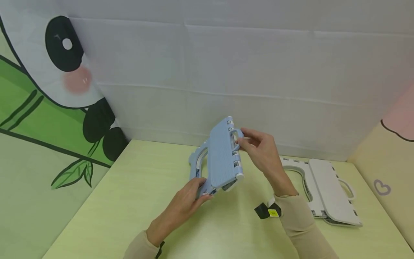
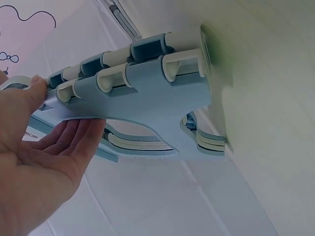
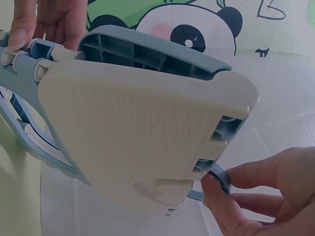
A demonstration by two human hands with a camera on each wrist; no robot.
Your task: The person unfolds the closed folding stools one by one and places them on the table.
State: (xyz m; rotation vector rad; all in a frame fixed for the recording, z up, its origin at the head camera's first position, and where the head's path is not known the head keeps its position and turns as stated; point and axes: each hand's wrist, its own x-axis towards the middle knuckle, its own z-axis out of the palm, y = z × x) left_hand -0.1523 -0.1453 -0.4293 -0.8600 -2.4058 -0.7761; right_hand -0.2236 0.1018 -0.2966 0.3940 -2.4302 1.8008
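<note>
A blue folding stool [image 1: 223, 154], folded nearly flat, is held tilted above the table. My left hand [image 1: 184, 203] grips its lower hinged edge, thumb on one side and fingers on the other; the left wrist view shows the thumb by the hinges and the fingers [image 2: 81, 140] underneath. My right hand [image 1: 263, 154] pinches the carry handle [image 1: 237, 138] on the right edge. In the right wrist view, the thumb and forefinger hold this blue handle [image 3: 220, 177], beside the stool's white panel [image 3: 123, 128].
A white folding stool [image 1: 333, 190] lies folded on the pale yellow table [image 1: 155, 172] at the right. A black item with a yellow label [image 1: 273, 213] shows by the right cuff. White sheeting [image 1: 226, 64] stands behind the table, with a panda picture at left.
</note>
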